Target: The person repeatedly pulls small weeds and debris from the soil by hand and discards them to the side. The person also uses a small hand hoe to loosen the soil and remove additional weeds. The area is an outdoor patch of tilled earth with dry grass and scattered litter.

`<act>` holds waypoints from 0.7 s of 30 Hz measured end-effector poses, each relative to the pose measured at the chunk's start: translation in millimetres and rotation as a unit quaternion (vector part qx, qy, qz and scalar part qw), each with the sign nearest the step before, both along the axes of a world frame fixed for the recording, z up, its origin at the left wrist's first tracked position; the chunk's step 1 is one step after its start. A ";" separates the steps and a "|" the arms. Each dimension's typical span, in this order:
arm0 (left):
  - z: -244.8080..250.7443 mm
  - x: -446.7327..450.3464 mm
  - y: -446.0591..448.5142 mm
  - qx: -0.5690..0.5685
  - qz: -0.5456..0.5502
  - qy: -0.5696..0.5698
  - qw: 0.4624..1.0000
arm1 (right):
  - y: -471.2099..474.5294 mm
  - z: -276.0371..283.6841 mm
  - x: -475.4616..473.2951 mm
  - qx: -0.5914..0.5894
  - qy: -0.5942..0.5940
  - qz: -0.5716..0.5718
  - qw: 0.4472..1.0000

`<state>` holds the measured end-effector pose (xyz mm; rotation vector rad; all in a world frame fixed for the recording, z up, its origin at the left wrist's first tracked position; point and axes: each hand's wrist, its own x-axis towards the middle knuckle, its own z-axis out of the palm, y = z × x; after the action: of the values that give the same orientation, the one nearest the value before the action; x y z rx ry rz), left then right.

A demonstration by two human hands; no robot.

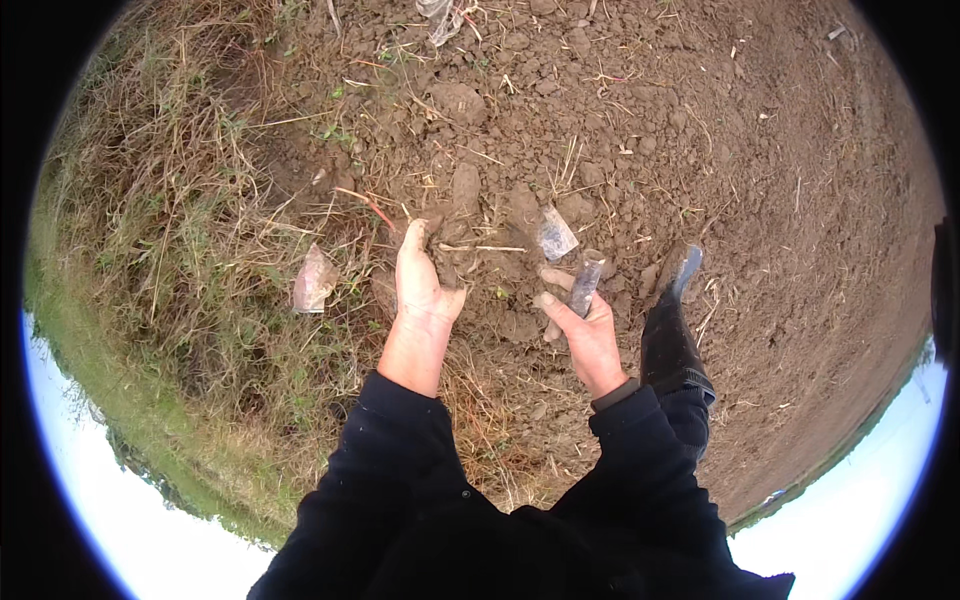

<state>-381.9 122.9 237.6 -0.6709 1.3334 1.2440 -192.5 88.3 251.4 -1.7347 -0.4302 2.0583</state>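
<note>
My left hand [424, 281] reaches down to the loose brown soil at the grass edge. Its fingertips are dirty, and part of the fingers is lost against the earth, so I cannot tell whether it holds anything. In my right hand [592, 330] is a short grey, dirt-caked handle-like piece [585, 283], with the thumb and fingers around it. Just beyond it a flat grey, blade-like piece [556, 234] rests at the soil; whether the two are joined is not clear. Between the hands lies a thin dry stalk [484, 248].
A pinkish, pointed, plastic-looking piece [313, 281] lies on the dry grass [172, 202] at left. My dark boot [675, 330] stands on the cloddy soil [787, 225] at right. Crumpled clear plastic [441, 19] lies at the far edge. A reddish stem [375, 208] crosses the ground beyond my left hand.
</note>
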 end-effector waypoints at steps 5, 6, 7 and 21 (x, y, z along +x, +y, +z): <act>17.5 -27.9 -60.8 0.102 -0.040 0.074 0.991 | -17.8 53.7 -104.8 -0.070 0.059 -0.071 0.993; 24.7 -39.5 -68.2 0.124 -0.082 0.129 0.980 | -19.7 59.4 -120.7 -0.050 0.051 -0.062 0.995; 31.6 -49.0 -76.9 0.147 -0.123 0.184 0.964 | -23.1 64.5 -134.3 -0.030 0.043 -0.054 0.997; 51.3 -175.5 -3.3 0.092 -0.056 0.166 0.980 | 29.4 122.9 -139.0 0.159 -0.093 0.094 0.978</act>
<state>-557.4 119.5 288.9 -0.2597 1.4813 1.4088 -331.5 117.6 374.2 -1.7471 -0.9594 1.8262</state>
